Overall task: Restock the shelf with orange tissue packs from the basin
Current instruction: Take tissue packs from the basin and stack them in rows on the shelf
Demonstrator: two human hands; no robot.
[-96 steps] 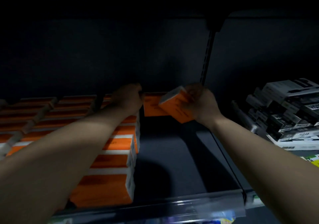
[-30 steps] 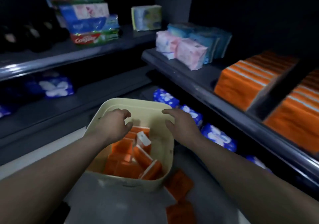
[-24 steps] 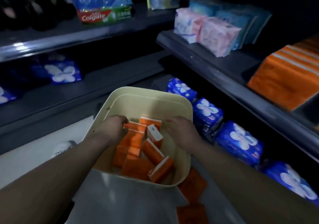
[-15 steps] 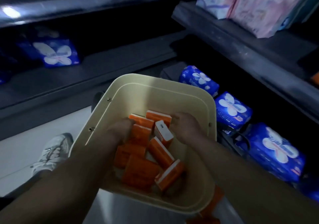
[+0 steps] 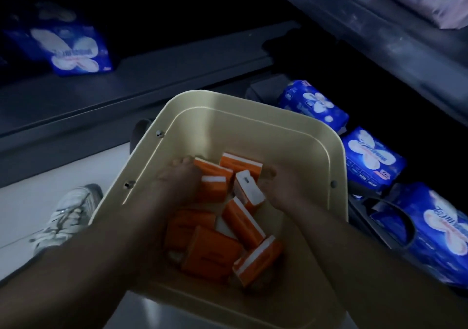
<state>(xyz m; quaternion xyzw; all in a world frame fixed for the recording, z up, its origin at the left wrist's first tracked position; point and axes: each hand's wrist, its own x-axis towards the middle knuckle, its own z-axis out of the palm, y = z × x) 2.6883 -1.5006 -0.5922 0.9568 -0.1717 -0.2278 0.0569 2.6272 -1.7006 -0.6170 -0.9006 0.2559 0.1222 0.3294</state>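
Observation:
A cream basin [image 5: 255, 115] sits low in front of me, with several orange tissue packs [image 5: 211, 252] lying loose in its bottom. Both my hands are down inside it. My left hand [image 5: 177, 180] is curled over the left side of an orange pack [image 5: 215, 186] near the far wall. My right hand [image 5: 285, 188] wraps the right side of an upright orange pack with a white end [image 5: 249, 192]. The light is dim and my fingertips are partly hidden behind the packs.
Blue sanitary pad packs [image 5: 372, 159] lie on the low shelf to the right of the basin, and one more blue pack [image 5: 73, 50] on the left shelf. A dark shelf edge [image 5: 379, 42] juts out at the upper right. My white shoe [image 5: 68, 214] is on the pale floor at left.
I turned from the shelf of orange packs down to the basin. Both hands went from above its rim down into it and closed onto packs.

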